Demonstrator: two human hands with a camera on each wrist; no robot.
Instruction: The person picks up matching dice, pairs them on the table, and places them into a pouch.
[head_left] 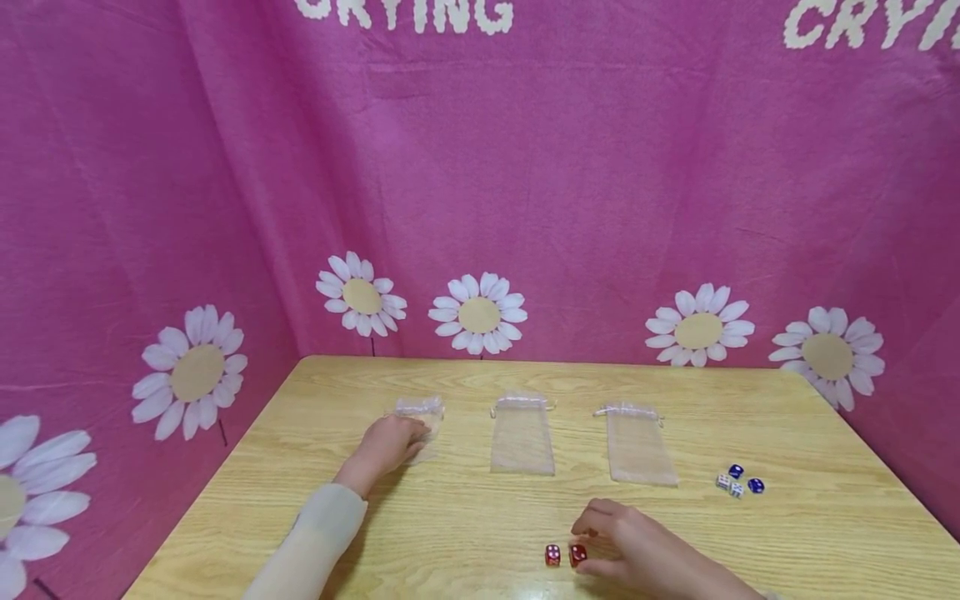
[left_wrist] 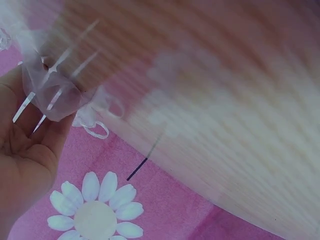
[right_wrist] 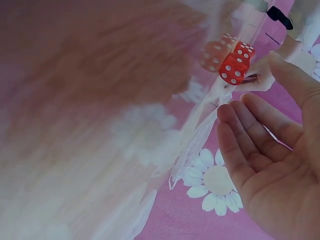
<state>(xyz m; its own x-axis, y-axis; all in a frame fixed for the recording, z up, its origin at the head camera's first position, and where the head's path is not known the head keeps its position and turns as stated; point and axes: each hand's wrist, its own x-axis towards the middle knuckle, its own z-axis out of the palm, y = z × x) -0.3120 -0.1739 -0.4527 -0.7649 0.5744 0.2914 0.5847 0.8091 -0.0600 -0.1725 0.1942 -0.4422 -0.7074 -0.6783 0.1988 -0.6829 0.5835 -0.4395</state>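
Head view: lower centre, the right hand (head_left: 637,546), fingers parted, seemingly reaches for red dice (head_left: 552,556); left of centre, the left hand (head_left: 388,445) grips a bag (head_left: 420,406). Next calls for a pinch.

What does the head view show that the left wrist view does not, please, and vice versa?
Only the head view shows the right hand, red dice, blue dice, white dice and backdrop lettering. Only the left wrist view shows the palm side of the left hand. Both show that hand, a sheer bag, the wooden tabletop and the pink daisy-print backdrop.
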